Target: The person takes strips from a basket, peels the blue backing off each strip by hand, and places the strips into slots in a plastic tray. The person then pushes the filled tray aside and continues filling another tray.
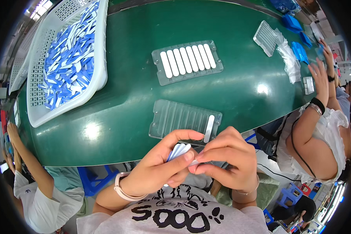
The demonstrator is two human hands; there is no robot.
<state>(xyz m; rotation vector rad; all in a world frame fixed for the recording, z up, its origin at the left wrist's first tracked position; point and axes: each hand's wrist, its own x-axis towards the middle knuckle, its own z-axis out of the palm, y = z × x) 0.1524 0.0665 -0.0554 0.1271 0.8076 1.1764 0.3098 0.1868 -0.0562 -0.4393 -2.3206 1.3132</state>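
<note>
My left hand (160, 162) is closed around a small bundle of white strips (179, 149), flat and round-ended, with blue showing at one side. Close against it, my right hand (232, 160) pinches the end of a strip at the bundle; the fingers partly cover it. Just beyond my hands lies a clear plastic tray (156, 119) with long slots. A single white strip (209, 126) rests in its rightmost slot. Farther off, a second clear tray (158, 73) holds several white strips (188, 60) side by side.
A white perforated basket (102, 74) full of loose blue and white strips (72, 58) stands at the left on the green table (130, 93). Stacked clear trays (266, 38), plastic film (290, 62) and blue packets (299, 50) lie at the far right. Other people work at both sides.
</note>
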